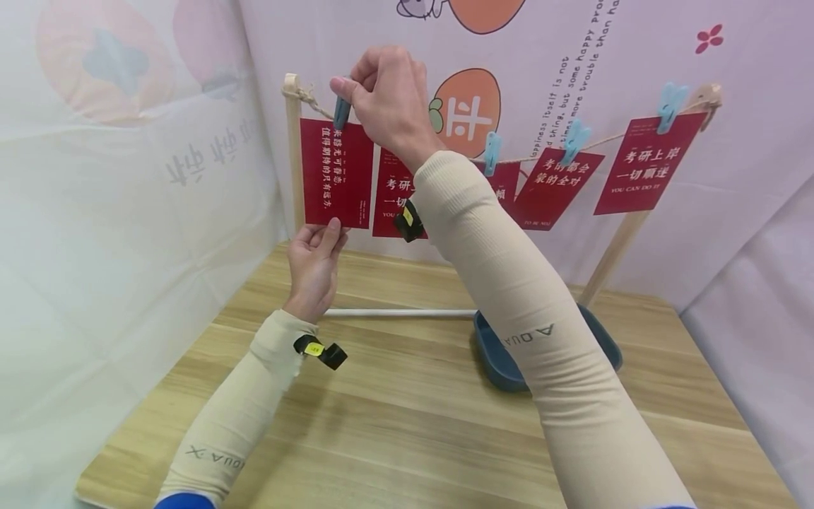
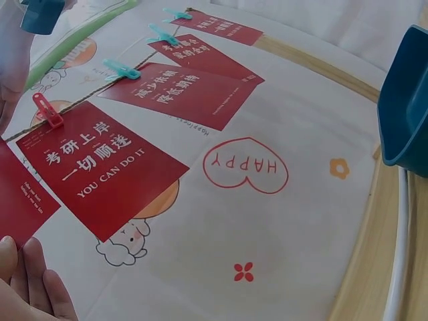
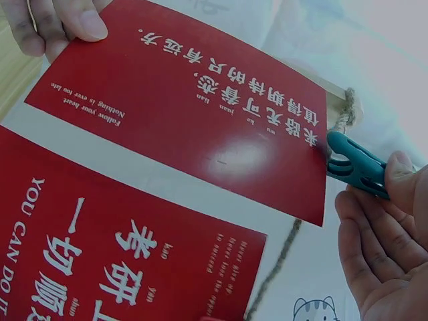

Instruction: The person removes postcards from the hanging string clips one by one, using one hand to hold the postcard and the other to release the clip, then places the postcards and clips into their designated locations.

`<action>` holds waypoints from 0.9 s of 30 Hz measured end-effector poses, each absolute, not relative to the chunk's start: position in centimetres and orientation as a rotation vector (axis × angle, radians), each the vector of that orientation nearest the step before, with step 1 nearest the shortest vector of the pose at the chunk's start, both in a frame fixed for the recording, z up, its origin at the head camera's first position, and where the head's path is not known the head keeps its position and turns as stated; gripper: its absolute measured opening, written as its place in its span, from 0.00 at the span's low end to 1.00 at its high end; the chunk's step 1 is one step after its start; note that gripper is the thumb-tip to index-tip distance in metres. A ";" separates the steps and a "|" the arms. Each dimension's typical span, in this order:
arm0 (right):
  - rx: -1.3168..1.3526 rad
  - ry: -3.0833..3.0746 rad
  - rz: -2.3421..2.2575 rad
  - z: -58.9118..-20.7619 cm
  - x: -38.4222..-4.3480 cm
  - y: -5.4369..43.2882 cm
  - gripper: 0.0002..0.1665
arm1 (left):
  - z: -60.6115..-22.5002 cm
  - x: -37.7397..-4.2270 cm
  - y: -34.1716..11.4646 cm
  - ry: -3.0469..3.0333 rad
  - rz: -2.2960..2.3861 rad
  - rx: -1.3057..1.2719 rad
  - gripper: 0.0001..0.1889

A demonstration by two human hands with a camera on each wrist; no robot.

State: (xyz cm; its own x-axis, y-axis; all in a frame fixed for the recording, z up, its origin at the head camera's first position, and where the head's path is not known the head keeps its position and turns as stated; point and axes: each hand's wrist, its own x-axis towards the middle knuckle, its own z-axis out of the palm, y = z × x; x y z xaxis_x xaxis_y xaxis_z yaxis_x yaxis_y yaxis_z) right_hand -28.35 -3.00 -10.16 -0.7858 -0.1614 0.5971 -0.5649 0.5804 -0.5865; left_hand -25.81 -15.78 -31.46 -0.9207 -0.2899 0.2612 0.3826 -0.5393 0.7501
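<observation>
My right hand (image 1: 396, 99) pinches a dark teal clothespin (image 3: 358, 164) between thumb and fingers. The pin's tip sits over the top edge of the leftmost red card (image 1: 335, 173), right at the twine (image 1: 318, 106). Below, my left hand (image 1: 314, 265) pinches the bottom edge of that same card, thumb in front; in the right wrist view these left fingertips (image 3: 90, 25) are at the card's far end. Beside it hangs another red card (image 2: 100, 170), held by a red clothespin (image 2: 48, 110).
Further right, more red cards (image 1: 559, 187) hang from light blue clothespins (image 1: 575, 140). Wooden posts (image 1: 293, 155) carry the twine at both ends. A dark blue bin (image 1: 502, 371) stands on the wooden table (image 1: 407, 424) behind my right forearm, near a white rod (image 1: 400, 312).
</observation>
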 end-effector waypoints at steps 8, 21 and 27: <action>0.572 -2.263 1.100 -9.8 -28.1 -2.4 0.17 | -31.5 -25.7 -15.9 -1.230 -2.464 -0.118 0.03; 0.599 -2.273 1.105 -9.7 -27.9 -1.1 0.19 | -31.6 -25.2 -16.5 -1.203 -2.480 -0.093 0.03; 0.661 -2.313 1.076 -10.0 -27.8 -0.4 0.24 | -31.7 -25.2 -16.8 -1.184 -2.483 -0.103 0.00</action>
State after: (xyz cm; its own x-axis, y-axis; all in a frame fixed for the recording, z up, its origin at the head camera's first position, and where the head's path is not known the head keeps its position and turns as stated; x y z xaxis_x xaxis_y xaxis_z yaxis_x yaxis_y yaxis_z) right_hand -27.78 -0.41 -10.01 -0.7565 -0.2143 0.6178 -0.6106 0.5697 -0.5501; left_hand -25.18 -16.84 -31.73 -0.9226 -0.3110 0.2281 0.3730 -0.5691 0.7328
